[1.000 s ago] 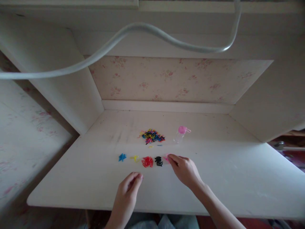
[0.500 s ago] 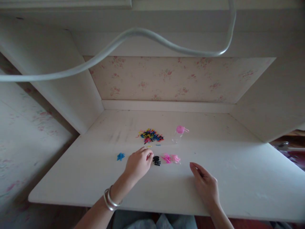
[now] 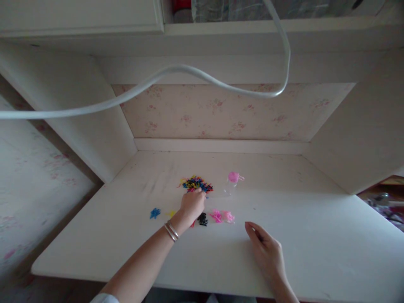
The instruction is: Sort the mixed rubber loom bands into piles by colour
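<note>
My left hand (image 3: 193,205) reaches to the near edge of a mixed heap of small coloured bands (image 3: 196,183), which look like little rubber bands. Its fingers are pinched together and hide whatever is between them. Sorted by colour, smaller piles lie nearer me: blue bands (image 3: 155,213), yellow bands (image 3: 171,214), black bands (image 3: 202,219), hot pink bands (image 3: 216,216) and pale pink bands (image 3: 228,216). A bit of red (image 3: 192,224) shows by my left wrist. To the right, my right hand (image 3: 267,248) rests with thumb and fingers closed; I cannot see what they hold.
A small clear bottle with a pink lid (image 3: 233,177) stands right of the heap on the white desk (image 3: 315,235). Side panels and a floral back wall (image 3: 202,111) enclose the desk. A white cable (image 3: 189,70) hangs across the upper view.
My left hand has moved forward from beside the black pile to the mixed heap, uncovering yellow and red bands. My right hand keeps its pose. The view has tilted slightly upward.
</note>
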{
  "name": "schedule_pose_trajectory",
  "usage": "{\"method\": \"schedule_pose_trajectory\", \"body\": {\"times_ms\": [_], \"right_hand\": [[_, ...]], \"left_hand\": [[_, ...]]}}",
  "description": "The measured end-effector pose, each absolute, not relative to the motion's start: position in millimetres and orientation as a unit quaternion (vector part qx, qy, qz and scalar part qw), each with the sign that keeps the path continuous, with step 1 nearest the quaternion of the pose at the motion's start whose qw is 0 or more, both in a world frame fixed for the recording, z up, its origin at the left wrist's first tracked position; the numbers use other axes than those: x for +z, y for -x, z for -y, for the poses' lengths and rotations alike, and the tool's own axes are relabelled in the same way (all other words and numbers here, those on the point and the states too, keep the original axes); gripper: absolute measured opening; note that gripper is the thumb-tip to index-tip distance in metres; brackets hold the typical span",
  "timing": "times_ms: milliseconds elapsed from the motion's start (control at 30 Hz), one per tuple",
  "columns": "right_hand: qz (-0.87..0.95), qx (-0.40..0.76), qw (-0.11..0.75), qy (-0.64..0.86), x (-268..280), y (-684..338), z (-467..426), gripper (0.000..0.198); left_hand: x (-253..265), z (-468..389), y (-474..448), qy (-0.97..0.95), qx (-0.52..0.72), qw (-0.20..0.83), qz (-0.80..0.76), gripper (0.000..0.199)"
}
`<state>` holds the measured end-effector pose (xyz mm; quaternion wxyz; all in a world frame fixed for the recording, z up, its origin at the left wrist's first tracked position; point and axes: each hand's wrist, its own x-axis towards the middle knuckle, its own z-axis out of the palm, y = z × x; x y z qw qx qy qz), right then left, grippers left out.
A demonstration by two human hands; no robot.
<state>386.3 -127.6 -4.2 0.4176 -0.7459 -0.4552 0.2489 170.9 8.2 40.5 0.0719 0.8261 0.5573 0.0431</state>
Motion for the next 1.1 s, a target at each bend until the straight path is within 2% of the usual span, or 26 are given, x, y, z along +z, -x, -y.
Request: {"method": "schedule_pose_trajectory", "body": {"times_ms": [367,533,667,833,1100], "right_hand": [[0.452,0.267,0.413,0.744,-8.9,-388.6,125.8,0.050],[0.461,0.263,0.403,0.746,-6.9,-388.0,127.2,0.050],[0.460,0.266,0.394,0.750,-6.3,-388.6,128.0,0.051],[0.473,0.247,0.370,0.761,-8.7,-389.0,125.7,0.050],[0.476,0.230,0.343,0.776,-9.2,-387.2,125.9,0.053]], "left_hand": [[55.8,15.7,-160.0,-0.811,0.083,0.054,-0.576,0.023],[56.1,48.8,-109.2,-0.766,0.207,0.053,-0.606,0.024],[34.6,70.0,-52.9,-0.715,0.249,0.015,-0.653,0.022],[11.4,82.5,-16.1,-0.675,0.212,-0.029,-0.706,0.019],[6.3,79.7,-22.3,-0.678,0.188,-0.065,-0.707,0.020]]}}
